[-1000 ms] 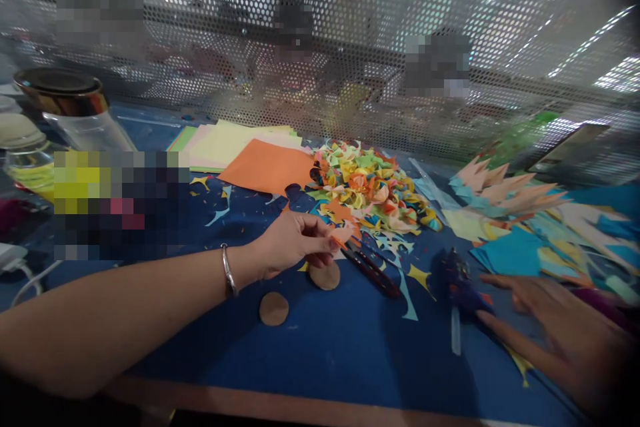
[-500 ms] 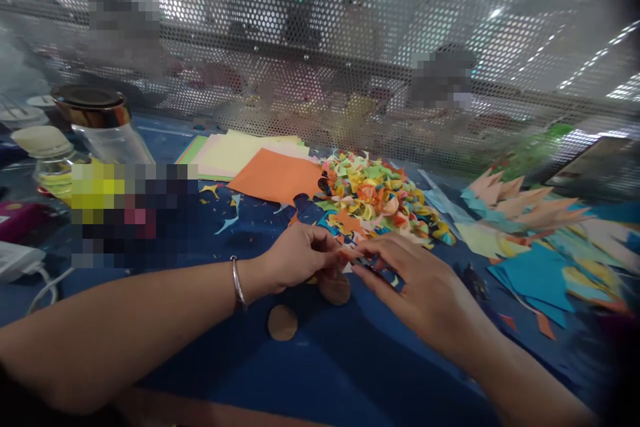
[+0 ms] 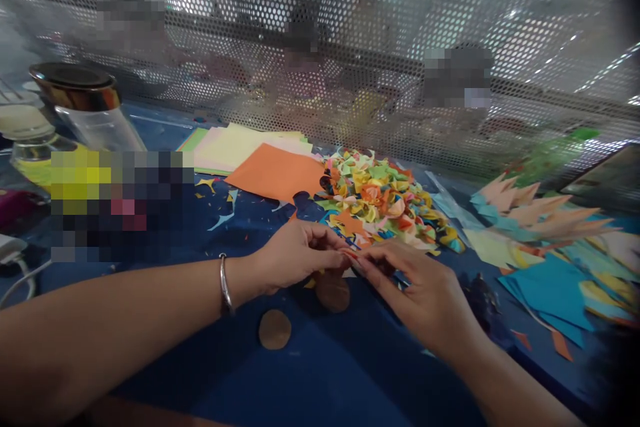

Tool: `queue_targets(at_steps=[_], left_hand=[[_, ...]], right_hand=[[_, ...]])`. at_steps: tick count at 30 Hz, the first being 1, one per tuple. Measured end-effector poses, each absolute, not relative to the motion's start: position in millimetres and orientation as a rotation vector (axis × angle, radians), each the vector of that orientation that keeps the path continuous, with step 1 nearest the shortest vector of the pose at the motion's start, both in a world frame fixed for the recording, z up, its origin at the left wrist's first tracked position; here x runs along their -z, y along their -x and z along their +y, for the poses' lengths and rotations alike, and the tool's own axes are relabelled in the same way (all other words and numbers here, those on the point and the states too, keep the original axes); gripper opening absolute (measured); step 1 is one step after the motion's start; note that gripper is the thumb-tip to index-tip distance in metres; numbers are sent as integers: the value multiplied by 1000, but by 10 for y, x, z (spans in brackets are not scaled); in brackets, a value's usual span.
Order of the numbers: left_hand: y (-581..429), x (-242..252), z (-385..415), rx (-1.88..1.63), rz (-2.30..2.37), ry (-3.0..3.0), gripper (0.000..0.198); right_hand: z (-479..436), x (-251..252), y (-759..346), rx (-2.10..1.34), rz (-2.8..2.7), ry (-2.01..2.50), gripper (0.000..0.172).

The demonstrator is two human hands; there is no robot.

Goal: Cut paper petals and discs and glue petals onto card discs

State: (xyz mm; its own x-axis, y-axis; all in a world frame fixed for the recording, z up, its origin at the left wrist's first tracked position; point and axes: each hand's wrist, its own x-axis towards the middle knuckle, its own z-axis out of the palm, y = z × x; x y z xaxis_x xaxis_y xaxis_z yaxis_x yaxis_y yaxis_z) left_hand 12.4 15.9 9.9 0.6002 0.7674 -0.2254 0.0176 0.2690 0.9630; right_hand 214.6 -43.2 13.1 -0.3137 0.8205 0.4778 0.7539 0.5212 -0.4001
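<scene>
My left hand (image 3: 297, 255), with a silver bangle at the wrist, is closed in a pinch at the middle of the table. Fingertip to fingertip with it is my right hand (image 3: 413, 280), also pinching. Between them shows a small orange-red piece of paper (image 3: 352, 254), mostly hidden by the fingers. Something dark lies under the right fingers, too covered to name. A round brown disc (image 3: 333, 291) sits just below the left fingertips, and a second brown disc (image 3: 275, 329) lies nearer me on the blue table (image 3: 310, 373).
Behind my hands rises a heap of small colourful paper pieces (image 3: 380, 197). Orange sheet (image 3: 275, 173) and pale sheets (image 3: 245, 147) lie left of it. Blue paper (image 3: 550, 290) and folded peach paper points (image 3: 530, 203) are right. Bottles stand left, including a clear jar (image 3: 97, 123). A perforated screen (image 3: 300, 100) borders the back.
The view has shifted slightly. My hands stay together, and the fingertips have drawn closer around the small paper. The dark item between my right fingers shows less now.
</scene>
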Motion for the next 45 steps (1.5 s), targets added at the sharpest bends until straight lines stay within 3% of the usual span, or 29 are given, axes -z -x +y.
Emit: queue_targets(at_steps=[8, 15, 23, 30, 38, 45], left_hand=[[-99, -68, 182, -675, 764, -1515, 10], [-68, -82, 242, -854, 843, -1755, 28], [77, -39, 458, -668, 1006, -2294, 12], [73, 70, 474, -428, 1069, -2532, 41], [53, 57, 503, -388, 1076, -2531, 29], [16, 10, 471, -380, 1022, -2619, 18]], right_hand=[[-432, -71, -2163, -319, -2090, 1324, 18], [-481, -109, -2185, -425, -1966, 1504, 32], [-460, -109, -2322, -742, -2192, 1633, 36], [-451, -90, -2338, -638, -2366, 1569, 34], [-446, -79, -2403, -586, -2392, 1596, 33], [-467, -58, -2440, -604, -2395, 1637, 43]])
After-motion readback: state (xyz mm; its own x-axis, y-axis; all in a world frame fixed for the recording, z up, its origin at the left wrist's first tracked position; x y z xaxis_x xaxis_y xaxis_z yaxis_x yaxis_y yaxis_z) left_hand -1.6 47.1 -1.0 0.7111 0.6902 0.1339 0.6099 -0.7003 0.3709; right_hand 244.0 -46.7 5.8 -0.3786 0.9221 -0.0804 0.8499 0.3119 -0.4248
